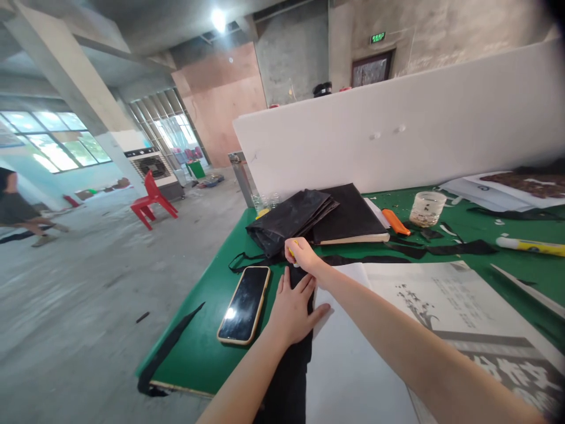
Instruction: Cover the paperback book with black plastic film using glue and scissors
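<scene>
Left hand (pixel 291 309) lies flat, fingers spread, pressing a long black fabric strip (pixel 289 365) onto the green-topped table (pixel 198 347); the strip runs from under the palm toward the near table edge. Right hand (pixel 301 254) is closed around a small yellow tool (pixel 292 248), just beyond the left fingertips at the strip's far end. A black smartphone in a tan case (pixel 244 304) lies just left of the left hand. Folded black fabric sheets (pixel 293 218) sit behind the right hand.

Yellow tool (pixel 291 249) mostly hidden in right hand (pixel 302 254)
</scene>
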Action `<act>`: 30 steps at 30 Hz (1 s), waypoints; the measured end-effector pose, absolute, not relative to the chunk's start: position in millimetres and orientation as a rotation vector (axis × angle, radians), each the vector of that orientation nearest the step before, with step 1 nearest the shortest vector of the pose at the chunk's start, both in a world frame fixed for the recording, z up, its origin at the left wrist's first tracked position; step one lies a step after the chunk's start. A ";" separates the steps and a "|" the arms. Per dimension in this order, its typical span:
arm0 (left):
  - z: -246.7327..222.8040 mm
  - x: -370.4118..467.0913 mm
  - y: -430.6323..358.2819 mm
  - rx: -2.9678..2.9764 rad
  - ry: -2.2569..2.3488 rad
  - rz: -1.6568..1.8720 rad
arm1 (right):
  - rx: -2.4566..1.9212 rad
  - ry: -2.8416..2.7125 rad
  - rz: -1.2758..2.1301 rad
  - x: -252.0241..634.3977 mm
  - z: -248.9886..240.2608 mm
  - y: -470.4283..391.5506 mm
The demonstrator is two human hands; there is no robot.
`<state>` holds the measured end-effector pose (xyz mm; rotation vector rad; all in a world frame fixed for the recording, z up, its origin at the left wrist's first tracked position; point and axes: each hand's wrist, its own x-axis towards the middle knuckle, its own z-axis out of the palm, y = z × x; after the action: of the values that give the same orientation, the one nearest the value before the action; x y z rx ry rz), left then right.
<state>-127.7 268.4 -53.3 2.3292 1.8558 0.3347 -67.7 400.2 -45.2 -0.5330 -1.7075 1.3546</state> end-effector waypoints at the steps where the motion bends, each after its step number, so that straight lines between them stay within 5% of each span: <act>1: -53.1 -127.6 268.3 2.329 1.855 0.335 | -0.541 -1.719 1.329 -67.3 -45.6 400.7; 15: -54.7 -127.8 267.4 2.363 1.852 0.337 | -0.542 -1.430 1.156 -61.1 -33.7 401.2; 30: -51.4 -126.2 266.2 2.364 1.858 0.440 | -0.471 -1.862 1.222 -83.5 -49.8 396.3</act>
<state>-126.2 266.2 -51.4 2.3642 1.8585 0.4395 -83.5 396.3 -49.8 -0.4708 -1.8617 1.2224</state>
